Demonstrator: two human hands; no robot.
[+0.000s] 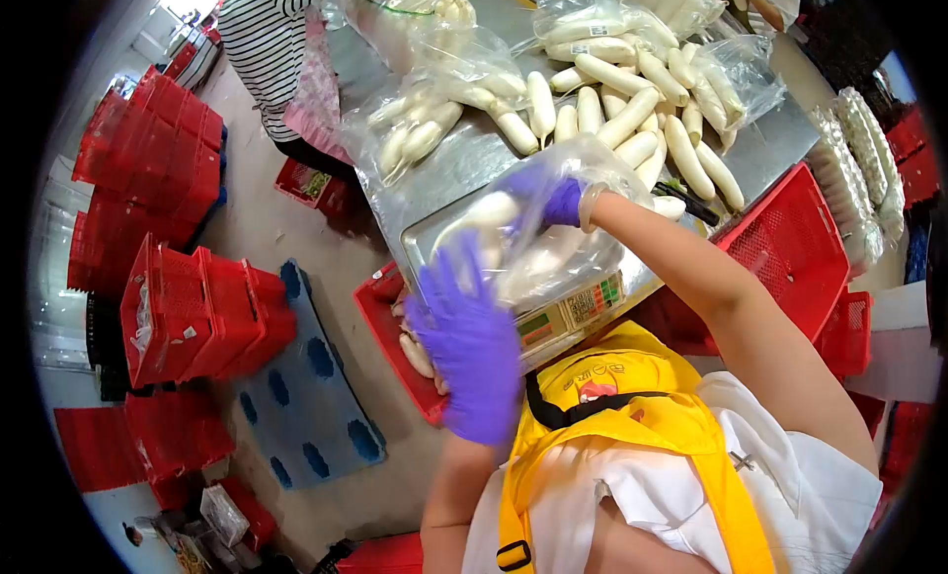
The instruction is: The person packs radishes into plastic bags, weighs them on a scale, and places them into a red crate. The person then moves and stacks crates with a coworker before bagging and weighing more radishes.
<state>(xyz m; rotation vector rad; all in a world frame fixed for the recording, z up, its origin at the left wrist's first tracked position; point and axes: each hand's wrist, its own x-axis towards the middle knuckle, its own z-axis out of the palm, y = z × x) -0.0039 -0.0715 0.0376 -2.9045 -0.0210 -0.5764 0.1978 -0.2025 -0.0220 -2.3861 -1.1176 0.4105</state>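
One clear bag [568, 263] with white radishes [489, 211] inside lies on the scale [568, 315] at the near end of the metal table [464, 164]. The scale's buttons and display face the wearer, probably so they can be read without leaning. Taking the scale as the clock's middle, loose radishes [627, 115] are heaped at 1 o'clock, likely for easy reach, and filled bags [430, 124] sit at 11, perhaps to leave working room. A red basket [790, 253] stands at 3.

The purple-gloved right hand [561, 201], near 12, reaches over the bag with fingers bent among the film; blur and plastic hide the tips, so I cannot tell whether they pinch it. The left hand [464, 337], gloved too, is at 7 to 8, fingers spread apart, nothing visibly clasped, perhaps to steady the bag's side; contact is unclear.
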